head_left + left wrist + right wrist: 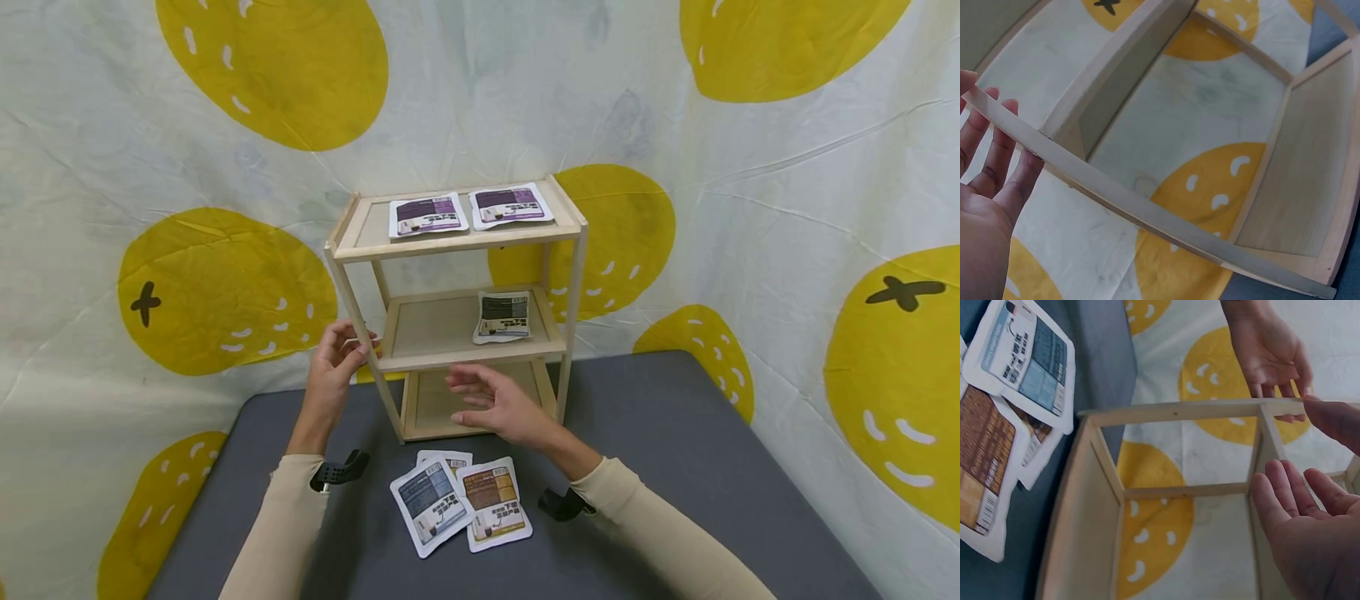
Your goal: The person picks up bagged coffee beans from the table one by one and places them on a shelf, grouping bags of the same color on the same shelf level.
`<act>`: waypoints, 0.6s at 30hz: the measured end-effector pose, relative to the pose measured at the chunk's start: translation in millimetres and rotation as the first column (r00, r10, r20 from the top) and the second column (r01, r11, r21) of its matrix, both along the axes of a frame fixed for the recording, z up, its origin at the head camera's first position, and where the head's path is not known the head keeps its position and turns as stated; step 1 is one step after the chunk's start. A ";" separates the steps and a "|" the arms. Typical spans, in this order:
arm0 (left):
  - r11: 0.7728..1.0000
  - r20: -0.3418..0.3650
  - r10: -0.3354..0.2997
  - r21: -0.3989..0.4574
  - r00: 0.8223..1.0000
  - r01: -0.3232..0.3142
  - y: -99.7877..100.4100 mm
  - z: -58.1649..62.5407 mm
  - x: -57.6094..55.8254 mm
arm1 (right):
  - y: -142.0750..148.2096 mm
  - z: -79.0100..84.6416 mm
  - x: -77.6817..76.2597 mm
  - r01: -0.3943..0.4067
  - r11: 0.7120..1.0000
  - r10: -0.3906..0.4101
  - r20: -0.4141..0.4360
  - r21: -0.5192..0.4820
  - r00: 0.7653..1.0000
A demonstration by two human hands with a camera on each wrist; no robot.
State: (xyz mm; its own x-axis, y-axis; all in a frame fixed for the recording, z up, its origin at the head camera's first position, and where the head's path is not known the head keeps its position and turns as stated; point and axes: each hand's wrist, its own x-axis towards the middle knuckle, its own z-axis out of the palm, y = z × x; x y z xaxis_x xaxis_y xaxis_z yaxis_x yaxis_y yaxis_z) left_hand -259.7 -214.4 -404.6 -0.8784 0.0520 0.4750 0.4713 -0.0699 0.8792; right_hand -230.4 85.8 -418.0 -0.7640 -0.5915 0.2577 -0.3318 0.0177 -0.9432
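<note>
A small three-tier wooden shelf (457,363) stands on the table. My left hand (335,360) is at its front left post (1129,199), thumb in front and fingers behind, lightly gripping it at middle-tier height. My right hand (502,404) hovers before the lower opening, fingers relaxed and apart, holding nothing. Two purple-labelled packets lie side by side on top, a left one (427,216) and a right one (512,206). A dark-labelled packet (503,317) lies on the middle tier's right side. Before the shelf, a blue-labelled packet (432,506) and a brown-labelled packet (495,506) overlap a partly hidden packet (453,457).
The dark grey table (697,483) extends to both sides of the shelf. Close behind it hangs a pale cloth (450,100) printed with large yellow fruit. A black band sits at each wrist, the left band (341,471) and the right band (562,505).
</note>
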 end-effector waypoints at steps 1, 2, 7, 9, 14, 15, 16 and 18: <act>1.000 -0.003 -0.002 0.001 1.000 0.002 0.1 0.2 0.4 | -1.2 -2.5 0.2 -0.008 1.000 0.008 0.011 0.000 1.000; 1.000 -0.006 -0.005 -0.001 1.000 0.005 0.1 0.1 0.6 | -2.3 -4.6 0.7 -0.015 1.000 0.015 0.021 0.000 1.000; 1.000 -0.004 -0.001 0.000 1.000 0.001 0.3 0.2 0.2 | -6.6 -16.2 2.9 -0.055 0.998 0.055 0.077 -0.001 0.996; 1.000 0.004 0.009 0.002 1.000 -0.009 0.6 0.3 0.1 | -7.7 -21.9 3.6 -0.066 0.998 0.064 0.091 0.013 0.994; 1.000 0.001 0.004 0.003 1.000 -0.004 0.5 -0.2 0.0 | -11.2 -33.5 7.6 -0.078 0.996 0.071 0.129 0.049 0.989; 1.000 -0.004 -0.001 0.003 1.000 0.001 0.4 -0.3 0.0 | -12.4 -35.7 8.6 -0.082 0.995 0.075 0.138 0.049 0.988; 1.000 -0.007 -0.004 0.004 1.000 0.004 0.5 -0.4 -0.1 | -13.6 -37.4 9.9 -0.087 0.995 0.078 0.150 0.051 0.986; 1.000 -0.012 -0.011 0.002 1.000 0.011 0.5 -0.5 -0.3 | -16.1 -42.1 12.1 -0.093 0.994 0.082 0.171 0.053 0.982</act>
